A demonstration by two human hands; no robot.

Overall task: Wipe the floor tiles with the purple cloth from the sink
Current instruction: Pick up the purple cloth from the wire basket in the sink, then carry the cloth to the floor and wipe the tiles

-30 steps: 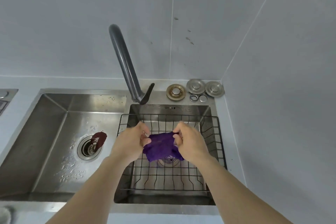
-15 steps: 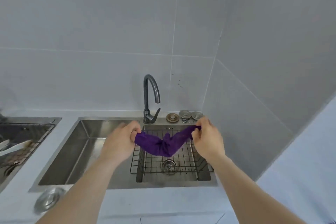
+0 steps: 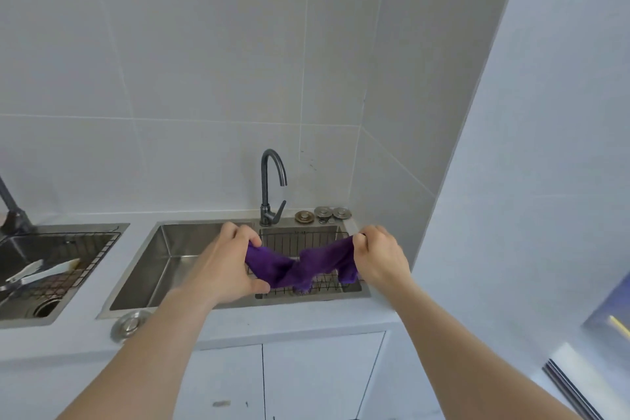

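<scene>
A purple cloth (image 3: 300, 268) hangs stretched and twisted between both hands, above the right part of the steel sink (image 3: 163, 269). My left hand (image 3: 226, 264) grips its left end. My right hand (image 3: 381, 257) grips its right end, a loose flap hanging below. Under the cloth a black wire rack (image 3: 303, 242) sits in the sink's right basin. No floor tiles show clearly in this view.
A dark curved faucet (image 3: 271, 187) stands behind the sink, with metal drain caps (image 3: 322, 214) beside it. A round strainer lid (image 3: 129, 326) lies on the white counter. A second sink (image 3: 51, 269) with utensils is at left. White cabinet doors (image 3: 289, 382) are below; a wall juts out at right.
Both hands lifted the cloth out of the wire rack and pulled it apart into a stretched strip. The camera moved back and up from the sink, revealing the counter and cabinets.
</scene>
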